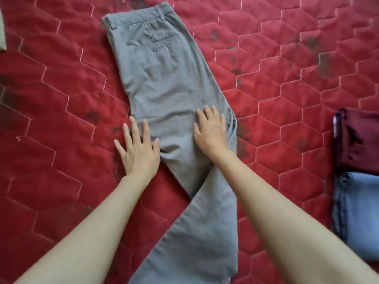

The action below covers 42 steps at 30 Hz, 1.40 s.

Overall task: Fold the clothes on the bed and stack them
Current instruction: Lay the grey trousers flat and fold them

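Both hands flat, fingers spread: left hand (137,152), right hand (211,132) pressing grey trousers (164,78).

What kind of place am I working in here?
Most likely a bedroom, on a bed: a red quilted bedspread fills the view, grey trousers lie flat on it under both open hands, and folded maroon and blue clothes sit at the right edge.

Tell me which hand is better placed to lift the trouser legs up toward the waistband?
Probably the right hand: it lies flat on the grey trousers, above the legs. The left hand rests at their edge, partly on the red quilt.
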### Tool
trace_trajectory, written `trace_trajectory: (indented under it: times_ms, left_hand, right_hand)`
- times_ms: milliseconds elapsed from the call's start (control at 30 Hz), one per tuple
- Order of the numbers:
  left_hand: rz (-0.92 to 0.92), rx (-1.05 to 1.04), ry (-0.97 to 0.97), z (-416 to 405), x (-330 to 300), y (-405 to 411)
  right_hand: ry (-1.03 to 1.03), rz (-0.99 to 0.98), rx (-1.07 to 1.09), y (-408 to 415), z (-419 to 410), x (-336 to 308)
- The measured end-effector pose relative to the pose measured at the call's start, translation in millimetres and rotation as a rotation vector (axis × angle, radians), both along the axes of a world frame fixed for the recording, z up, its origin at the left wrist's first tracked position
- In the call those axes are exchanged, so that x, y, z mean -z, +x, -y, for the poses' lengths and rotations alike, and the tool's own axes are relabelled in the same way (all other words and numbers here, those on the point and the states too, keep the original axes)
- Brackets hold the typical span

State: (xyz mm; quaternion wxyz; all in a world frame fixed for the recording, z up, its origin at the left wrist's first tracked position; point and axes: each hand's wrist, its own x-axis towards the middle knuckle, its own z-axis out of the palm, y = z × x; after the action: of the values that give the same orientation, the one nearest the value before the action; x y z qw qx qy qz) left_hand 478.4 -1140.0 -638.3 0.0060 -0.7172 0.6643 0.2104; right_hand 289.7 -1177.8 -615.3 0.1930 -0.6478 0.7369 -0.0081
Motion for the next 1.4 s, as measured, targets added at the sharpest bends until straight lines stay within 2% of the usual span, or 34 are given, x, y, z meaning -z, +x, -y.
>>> trace_trajectory:
  times_ms: [133, 233, 367, 500, 600, 667, 800, 967, 1033, 1100, 1167, 1267, 1300, 1333, 1400]
  left_hand:
    - [-0.056, 0.153, 0.046, -111.7, -7.9, 3.0]
    - [-0.130, 0.304, 0.105, -198.7, -16.6, 13.1]
    - [-0.317, 0.202, 0.142, -275.3, -30.1, 32.4]
    - [-0.335, 0.048, 0.180, -304.2, -39.0, 40.5]
    - [-0.329, -0.101, 0.290, -298.3, -39.5, 41.6]
    - [-0.323, -0.148, 0.329, -292.0, -37.9, 44.8]
    - [-0.404, -0.076, 0.331, -304.6, -46.7, 54.8]
    - [-0.598, 0.011, 0.348, -348.0, -70.7, 53.7]
    - [-0.692, 0.095, 0.354, -365.4, -81.9, 45.2]
    - [-0.768, 0.171, 0.346, -377.3, -95.2, 32.6]
    - [-0.819, 0.192, 0.342, -385.0, -109.3, 16.6]
    - [-0.887, 0.190, 0.396, -395.9, -125.0, -14.0]
    - [-0.918, 0.201, 0.423, -400.0, -127.1, -26.7]
    - [-0.928, 0.228, 0.451, -404.9, -126.6, -40.5]
    - [-0.810, 0.354, 0.439, -416.9, -118.1, -70.1]
  right_hand:
    - [-0.015, -0.074, -0.159, 9.4, -120.9, -12.3]
    - [0.010, -0.025, -0.141, 22.2, -195.3, -15.1]
    - [0.039, 0.085, -0.023, 43.6, -265.6, -23.3]
    - [0.134, 0.194, 0.136, 74.9, -319.5, -32.7]
    - [0.182, 0.347, 0.324, 98.8, -336.0, -35.1]
    - [0.224, 0.370, 0.449, 112.1, -333.6, -36.8]
    - [0.285, 0.269, 0.577, 135.0, -319.5, -40.3]
    - [0.344, 0.121, 0.505, 142.4, -310.4, -46.4]
    - [0.281, 0.085, 0.432, 124.5, -316.1, -56.2]
    - [0.250, 0.195, 0.465, 92.3, -326.2, -69.8]
    - [0.210, 0.399, 0.518, 50.6, -343.7, -83.8]
    - [0.143, 0.830, 0.637, -27.6, -374.7, -105.7]
    - [0.131, 0.902, 0.671, -57.5, -383.8, -110.9]
    - [0.128, 0.894, 0.689, -88.4, -392.5, -112.6]
    - [0.100, 0.684, 0.722, -146.6, -408.3, -105.1]
